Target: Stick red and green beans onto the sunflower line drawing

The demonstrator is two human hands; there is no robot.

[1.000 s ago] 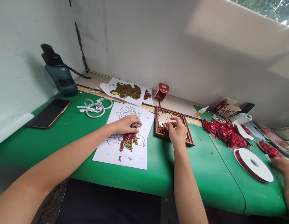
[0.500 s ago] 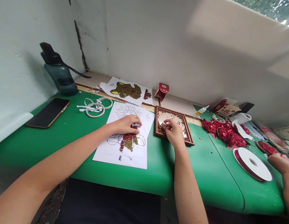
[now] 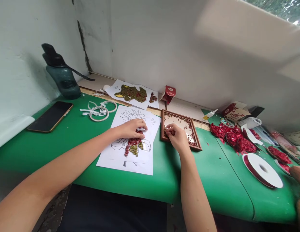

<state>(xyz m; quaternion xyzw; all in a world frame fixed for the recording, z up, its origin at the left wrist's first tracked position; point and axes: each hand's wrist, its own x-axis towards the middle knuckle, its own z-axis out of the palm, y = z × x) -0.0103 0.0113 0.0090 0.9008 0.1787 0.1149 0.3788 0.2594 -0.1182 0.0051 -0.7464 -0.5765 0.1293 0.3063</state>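
Note:
A white paper sheet [image 3: 145, 162] with a line-drawn flower lies in front of me, partly covered by red beans [image 3: 134, 141] and green beans [image 3: 134, 150]. Across its middle rests my left hand [image 3: 132, 129], fingers curled over the red beans; something small and whitish shows between thumb and fingers, too hidden to name. My right hand [image 3: 177, 137] reaches over the left part of a brown wooden-framed tray [image 3: 197, 137] with scattered red beans. Its thumb and fingertips are pinched together among the beans, and what they hold is too small to make out.
At left are a phone [image 3: 50, 116], a water bottle [image 3: 63, 79] and white rings [image 3: 99, 113]. Bean pictures [image 3: 133, 95] and a small red box [image 3: 168, 94] stand behind. A glue bottle [image 3: 209, 114], red fabric flowers [image 3: 237, 138], a ribbon spool [image 3: 263, 170] and another person's hand [image 3: 298, 175] are at right.
My right hand has shifted slightly left within the tray, fingertips still together. My left hand stays put. The other person's hand at the far right has drawn back toward the edge of view.

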